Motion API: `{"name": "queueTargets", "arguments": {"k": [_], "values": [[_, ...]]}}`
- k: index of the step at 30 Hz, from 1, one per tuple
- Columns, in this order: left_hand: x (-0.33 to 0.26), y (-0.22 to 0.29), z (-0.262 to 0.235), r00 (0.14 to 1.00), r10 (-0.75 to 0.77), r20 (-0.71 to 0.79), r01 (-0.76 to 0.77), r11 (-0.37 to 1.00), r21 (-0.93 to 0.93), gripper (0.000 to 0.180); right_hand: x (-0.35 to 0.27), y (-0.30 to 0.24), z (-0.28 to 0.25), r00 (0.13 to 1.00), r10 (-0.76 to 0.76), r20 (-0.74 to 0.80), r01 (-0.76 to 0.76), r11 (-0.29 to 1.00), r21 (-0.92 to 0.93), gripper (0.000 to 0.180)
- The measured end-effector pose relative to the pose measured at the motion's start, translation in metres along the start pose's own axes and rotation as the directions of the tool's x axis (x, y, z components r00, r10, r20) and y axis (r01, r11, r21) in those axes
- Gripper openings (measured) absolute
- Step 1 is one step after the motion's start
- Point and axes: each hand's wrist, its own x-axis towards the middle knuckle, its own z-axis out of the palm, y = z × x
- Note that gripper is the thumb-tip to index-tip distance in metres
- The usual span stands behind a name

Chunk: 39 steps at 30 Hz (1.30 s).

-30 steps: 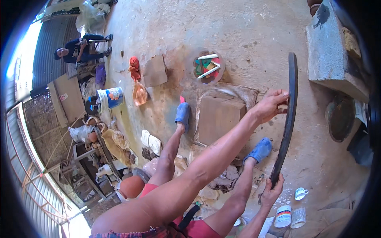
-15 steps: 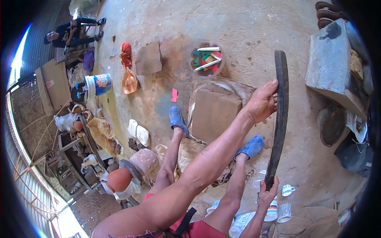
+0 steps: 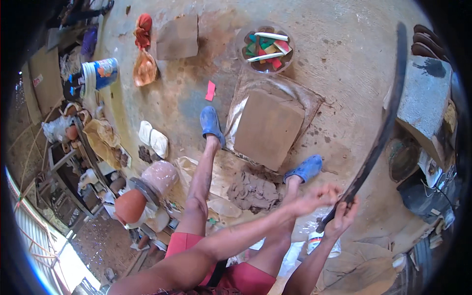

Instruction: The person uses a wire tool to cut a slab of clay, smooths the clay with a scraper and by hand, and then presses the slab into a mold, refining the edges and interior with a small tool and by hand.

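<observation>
A long, dark, slightly curved strip [image 3: 393, 108], its material unclear, slants up from my right side. My right hand [image 3: 340, 219] is closed around its lower part. Just left of that grip is my left hand [image 3: 320, 197], smeared by motion; I cannot tell whether it touches the strip. Between my blue clogs, a smooth brown block, seemingly clay [image 3: 269, 129], sits on a worn, dirty sheet [image 3: 310, 105]. Nearer me lies a lumpy heap of wet-looking clay [image 3: 255, 191].
Beyond the block stands a clear round tub [image 3: 242, 43] with coloured pieces and white sticks. A grey concrete block [image 3: 424, 93] stands to the right. At left are a white-and-blue bucket [image 3: 101, 73] and a reddish clay pot [image 3: 130, 205]. A white cup [image 3: 322, 244] is by my right forearm.
My left hand has left the strip's upper part and come down beside my right hand. The strip's top has swung to the right and is more tilted. The view has shifted.
</observation>
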Motion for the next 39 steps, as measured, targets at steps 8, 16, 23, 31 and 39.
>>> {"name": "queueTargets", "arguments": {"k": [8, 16, 23, 31, 39], "values": [[-0.029, 0.002, -0.035, 0.992, -0.019, -0.123, 0.047, 0.972, 0.229, 0.041, 0.023, -0.001, 0.034, 0.97, -0.151, 0.188, 0.212, 0.906, -0.367, 0.066], [-0.026, 0.265, -0.229, 0.876, 0.451, 0.173, 0.099, -0.517, 0.85, 0.082, 0.12, 0.035, 0.075, 0.646, -0.261, 0.717, 0.741, 0.438, -0.509, 0.049], [0.01, 0.254, -0.351, 0.949, 0.259, 0.182, -0.004, -0.566, 0.824, 0.043, 0.173, 0.108, 0.118, 0.698, -0.232, 0.678, 0.703, 0.402, -0.586, 0.046], [0.049, 0.233, -0.376, 0.913, 0.405, 0.049, 0.184, -0.514, 0.838, 0.039, 0.205, 0.147, 0.142, 0.879, -0.139, 0.457, 0.469, 0.429, -0.772, 0.04], [0.033, 0.237, -0.392, 0.867, 0.499, 0.01, 0.254, -0.459, 0.851, 0.032, 0.199, 0.147, 0.154, 0.886, -0.14, 0.442, 0.458, 0.409, -0.789, 0.057]]}}
